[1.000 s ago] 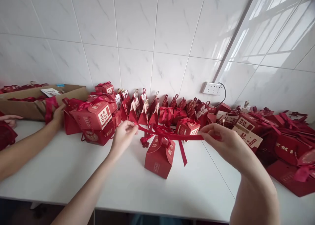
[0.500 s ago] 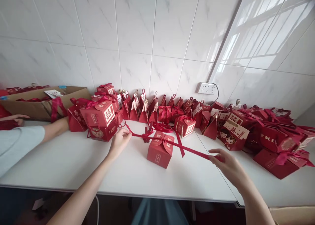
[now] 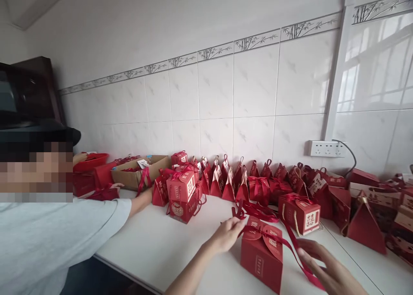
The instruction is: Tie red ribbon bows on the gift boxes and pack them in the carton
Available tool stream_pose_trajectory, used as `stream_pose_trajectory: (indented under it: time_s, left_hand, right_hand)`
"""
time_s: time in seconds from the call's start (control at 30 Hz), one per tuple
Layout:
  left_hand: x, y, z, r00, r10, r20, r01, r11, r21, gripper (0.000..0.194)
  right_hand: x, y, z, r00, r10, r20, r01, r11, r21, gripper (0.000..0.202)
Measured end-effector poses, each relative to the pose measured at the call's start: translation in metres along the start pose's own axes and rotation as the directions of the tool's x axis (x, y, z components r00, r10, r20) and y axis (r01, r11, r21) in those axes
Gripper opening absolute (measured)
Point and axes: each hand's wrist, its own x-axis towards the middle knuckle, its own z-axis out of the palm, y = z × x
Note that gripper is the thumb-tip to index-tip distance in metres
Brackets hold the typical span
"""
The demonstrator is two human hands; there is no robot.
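A red gift box point(image 3: 260, 260) with gold lettering and folded petal flaps on top stands on the white table in front of me. A dark red ribbon point(image 3: 287, 243) runs across its top, through the flaps. At the box's upper left edge, my left hand point(image 3: 226, 235) is closed, pinching the ribbon's left side between thumb and fingertips. Right of the box, my right hand point(image 3: 332, 262) has thumb and fingers loosely closed at the ribbon's slack right length, whose tail hangs below the thumb. More loose ribbon point(image 3: 260, 211) lies behind the box.
Behind it sits a finished box with bow point(image 3: 301, 213). Stacked red boxes point(image 3: 182, 196) stand to the left, pointed red boxes point(image 3: 229, 185) along the wall. A co-worker in a grey sleeve point(image 3: 106, 226) reaches toward a cardboard carton point(image 3: 129, 179). A power strip point(image 3: 325, 149) is on the wall.
My view has swung left and up, bringing the co-worker further into sight. My hands have come closer together around the box, and the ribbon has gone from taut to slack.
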Motion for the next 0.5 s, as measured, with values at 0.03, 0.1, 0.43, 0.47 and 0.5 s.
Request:
stream_pose_trajectory:
  time_s: [0.03, 0.1, 0.43, 0.47, 0.5]
  left_hand:
    - [0.002, -0.001, 0.005, 0.999, -0.026, 0.027, 0.027, 0.999, -0.02, 0.041]
    - [0.002, -0.004, 0.012, 0.997, -0.053, 0.057, 0.056, 0.997, -0.057, 0.044]
    - [-0.032, 0.008, 0.003, 0.944, -0.046, 0.327, 0.111, 0.977, -0.183, 0.058]
    - [-0.034, 0.009, 0.0, 0.939, -0.048, 0.342, 0.11, 0.981, -0.162, 0.058]
    - [-0.037, 0.01, -0.002, 0.934, -0.049, 0.353, 0.109, 0.983, -0.15, 0.057]
  right_hand:
    - [0.003, -0.009, 0.008, 0.999, 0.026, 0.021, -0.027, 0.999, 0.037, 0.05]
    - [0.007, -0.015, 0.022, 0.996, 0.056, 0.065, -0.062, 0.994, 0.088, 0.051]
    - [-0.016, -0.039, 0.026, 0.952, 0.175, 0.251, -0.256, 0.905, 0.34, 0.046]
    - [-0.019, -0.043, 0.025, 0.946, 0.194, 0.261, -0.278, 0.899, 0.339, 0.045]
    - [-0.021, -0.046, 0.025, 0.94, 0.21, 0.268, -0.295, 0.895, 0.335, 0.045]
